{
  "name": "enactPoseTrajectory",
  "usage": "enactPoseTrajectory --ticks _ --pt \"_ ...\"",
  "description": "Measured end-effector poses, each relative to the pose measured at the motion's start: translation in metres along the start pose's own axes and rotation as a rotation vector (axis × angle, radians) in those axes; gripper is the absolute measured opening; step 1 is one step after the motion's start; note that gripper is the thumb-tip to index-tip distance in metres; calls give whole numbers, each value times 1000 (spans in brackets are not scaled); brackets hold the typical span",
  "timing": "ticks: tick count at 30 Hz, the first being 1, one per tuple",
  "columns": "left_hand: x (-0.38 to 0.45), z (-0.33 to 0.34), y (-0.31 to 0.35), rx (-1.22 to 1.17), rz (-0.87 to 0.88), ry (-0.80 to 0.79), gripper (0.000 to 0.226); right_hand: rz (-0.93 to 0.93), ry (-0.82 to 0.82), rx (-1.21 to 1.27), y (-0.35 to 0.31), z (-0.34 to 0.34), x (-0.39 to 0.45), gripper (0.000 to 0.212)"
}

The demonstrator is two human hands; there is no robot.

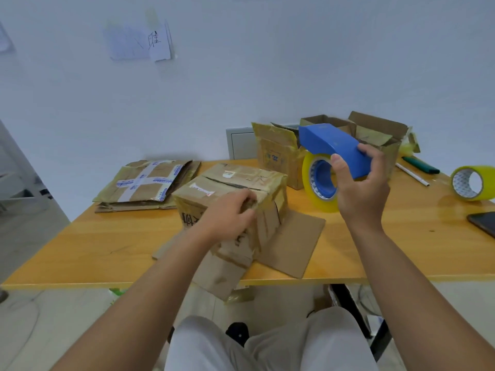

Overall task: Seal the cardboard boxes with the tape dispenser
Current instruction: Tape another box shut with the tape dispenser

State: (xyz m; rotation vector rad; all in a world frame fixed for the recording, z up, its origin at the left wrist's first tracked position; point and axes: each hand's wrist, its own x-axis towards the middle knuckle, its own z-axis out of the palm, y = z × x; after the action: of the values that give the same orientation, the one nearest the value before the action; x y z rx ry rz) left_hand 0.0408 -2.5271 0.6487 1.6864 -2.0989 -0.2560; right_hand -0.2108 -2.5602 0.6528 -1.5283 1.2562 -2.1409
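Head view: on my table (107, 247) a flattened stack (146, 183) of cardboard lies far left, two open boxes (284, 156) stand at the back, their insides hidden from me, and a spare roll (472, 183), a pen (412, 174) and a phone (483, 223) sit to the right. My left hand (230, 218) grips the near top edge of the box (235, 188), its flaps closed. My right hand (361, 188) holds the dispenser (334, 148) in the air, just right of it.

Bare forearms, no sleeves, left hand (230, 214), right hand (361, 188); white trousers (267, 349).
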Motion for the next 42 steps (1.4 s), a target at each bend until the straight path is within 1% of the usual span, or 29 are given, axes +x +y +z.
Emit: enactPoseTrajectory --ticks 1,2,3,5,7,11,14,16,18,20,22,24,27,31,34,36,40,42 --pt "-6 -4 -6 -4 41 -30 38 9 -1 6 1 2 -2 43" --pt "-11 -5 -9 41 96 -32 40 17 -6 11 1 4 -4 44" --pt "-15 -2 -10 95 155 6 40 22 -13 15 1 6 -6 43" --pt "-20 6 -9 175 262 153 37 24 -33 17 1 10 -11 41" --pt "-21 15 -10 251 345 250 33 17 -49 10 1 12 -15 42" --pt "-21 22 -17 288 385 310 35 14 -67 -12 4 11 -16 45" --pt "-22 23 -16 324 419 392 33 16 -73 -7 4 8 -13 46" --pt "-22 22 -15 348 437 389 38 16 -66 3 3 6 -12 45" --pt "-23 22 -14 390 377 289 47 18 -58 3 2 5 -11 46" --pt "-25 25 -14 456 255 191 55 16 -52 0 1 4 -10 46" --pt "-27 27 -15 469 187 204 56 19 -49 5 1 4 -9 47" --pt "-27 23 -13 403 199 288 49 17 -46 11 0 4 -8 49" --pt "-18 7 -10 309 209 442 32 -1 -31 16 -5 3 -4 44" --pt "-3 -19 -13 235 120 565 31 -8 10 45 -13 0 7 43" --pt "6 -39 -19 139 3 626 31 -30 37 67 -20 -1 12 43" --pt "11 -57 -19 37 -83 707 30 -43 56 81 -26 -1 15 42" --pt "19 -105 -27 -293 -344 977 35 -60 75 109 -40 1 18 43" --pt "19 -123 -42 -487 -485 1019 36 -73 76 125 -46 3 18 42"
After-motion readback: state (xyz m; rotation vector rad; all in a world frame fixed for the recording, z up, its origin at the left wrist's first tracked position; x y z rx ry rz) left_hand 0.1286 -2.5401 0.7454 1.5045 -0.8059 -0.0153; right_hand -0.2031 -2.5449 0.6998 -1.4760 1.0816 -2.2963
